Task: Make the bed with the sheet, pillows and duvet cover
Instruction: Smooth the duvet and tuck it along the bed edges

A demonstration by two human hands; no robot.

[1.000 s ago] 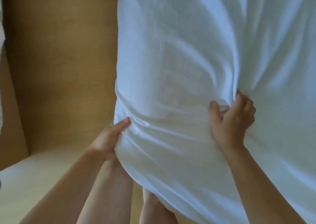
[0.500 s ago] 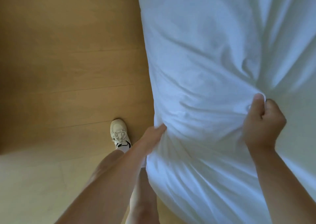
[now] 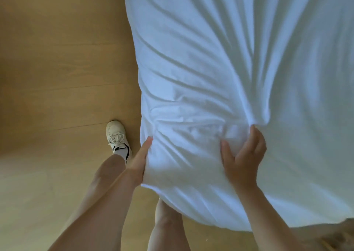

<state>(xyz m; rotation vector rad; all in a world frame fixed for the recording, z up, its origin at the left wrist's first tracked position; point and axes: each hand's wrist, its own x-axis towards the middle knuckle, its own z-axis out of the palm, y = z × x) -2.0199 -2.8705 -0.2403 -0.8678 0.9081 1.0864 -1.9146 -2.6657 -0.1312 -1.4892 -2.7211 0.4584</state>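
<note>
A large white duvet in its cover (image 3: pixel 220 68) fills the right and centre of the head view, bunched and creased, hanging down in front of me. My left hand (image 3: pixel 140 160) grips its left edge, thumb on top and fingers hidden behind the fabric. My right hand (image 3: pixel 242 158) holds a gathered fold near the middle, fingers curled over a bunch of cloth and thumb spread out to the left. Deep creases radiate from that fold. The bed itself is not visible.
A light wooden floor (image 3: pixel 57 78) spans the left half. My left foot in a white sneaker (image 3: pixel 116 135) stands on it beside the hanging fabric, and my bare legs (image 3: pixel 107 193) show below my arms.
The view has tilted down since the first frame, so my foot and more floor show. My right hand has shifted its grip from a tight fist to a looser hold on the bunched fold.
</note>
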